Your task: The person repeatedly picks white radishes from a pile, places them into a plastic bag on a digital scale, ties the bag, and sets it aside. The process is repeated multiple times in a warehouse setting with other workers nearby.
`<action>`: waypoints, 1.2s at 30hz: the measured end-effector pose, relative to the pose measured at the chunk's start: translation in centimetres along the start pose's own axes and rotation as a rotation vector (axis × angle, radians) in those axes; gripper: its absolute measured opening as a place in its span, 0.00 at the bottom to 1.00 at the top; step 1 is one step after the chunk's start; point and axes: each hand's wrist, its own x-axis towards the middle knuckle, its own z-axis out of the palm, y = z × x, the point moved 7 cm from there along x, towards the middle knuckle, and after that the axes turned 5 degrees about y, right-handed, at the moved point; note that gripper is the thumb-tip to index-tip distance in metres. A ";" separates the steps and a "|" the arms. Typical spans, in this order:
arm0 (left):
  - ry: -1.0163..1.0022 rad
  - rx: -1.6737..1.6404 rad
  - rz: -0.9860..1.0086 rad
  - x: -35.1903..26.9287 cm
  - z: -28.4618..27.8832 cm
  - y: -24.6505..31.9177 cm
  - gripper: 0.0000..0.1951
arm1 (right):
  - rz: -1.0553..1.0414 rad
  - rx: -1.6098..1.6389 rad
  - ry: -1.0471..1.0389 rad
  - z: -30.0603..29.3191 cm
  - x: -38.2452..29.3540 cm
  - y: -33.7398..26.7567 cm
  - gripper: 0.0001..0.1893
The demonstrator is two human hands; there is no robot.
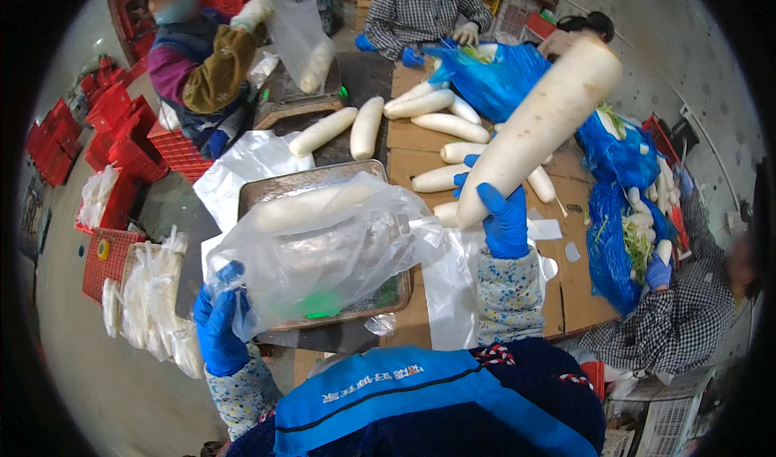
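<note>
My right hand (pixel 506 217), in a blue glove, grips the lower end of a large white daikon radish (pixel 539 130), which is raised and tilted over the table. A clear plastic bag (pixel 327 251) is pinched at its edge in my left hand (pixel 221 317), also blue-gloved. Through the film a second daikon (pixel 315 205) shows, lying inside the bag along its far side. Under the bag is the metal pan of a weighing scale (pixel 397 302); a green glow shows through the plastic at its near edge.
Several loose daikons (pixel 433 104) lie on the cardboard-covered table (pixel 406 145). Blue plastic bags (pixel 612 239) with radishes are at right. A co-worker at far left holds a bagged daikon (pixel 316 66) over another scale (pixel 297 106). Bagged daikons (pixel 151 305) and red crates (pixel 127 130) stand left.
</note>
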 end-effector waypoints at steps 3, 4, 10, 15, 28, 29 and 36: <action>-0.051 -0.052 -0.011 -0.5 -0.4 0.4 0.21 | 0.009 -0.175 0.194 1.5 0.5 1.5 0.37; -0.036 -0.038 -0.020 -0.6 -0.8 0.4 0.20 | -0.080 -0.214 0.176 2.4 0.4 1.4 0.36; -0.095 -0.043 -0.050 -0.6 -0.9 0.5 0.19 | 0.006 -0.175 0.179 4.2 -0.7 3.5 0.38; -0.110 -0.105 -0.078 0.3 0.4 0.3 0.13 | 0.020 -0.203 0.140 4.7 -1.4 3.3 0.38; -0.368 0.094 0.341 10.4 13.9 1.9 0.51 | 0.121 -0.517 -0.187 11.0 -8.2 7.3 0.42; -0.382 0.085 0.391 10.8 14.2 2.5 0.52 | 0.116 -0.584 -0.193 11.3 -8.4 7.5 0.42; -0.363 -0.070 0.270 11.9 13.5 2.6 0.42 | 0.204 -0.653 -0.198 12.2 -9.6 7.7 0.47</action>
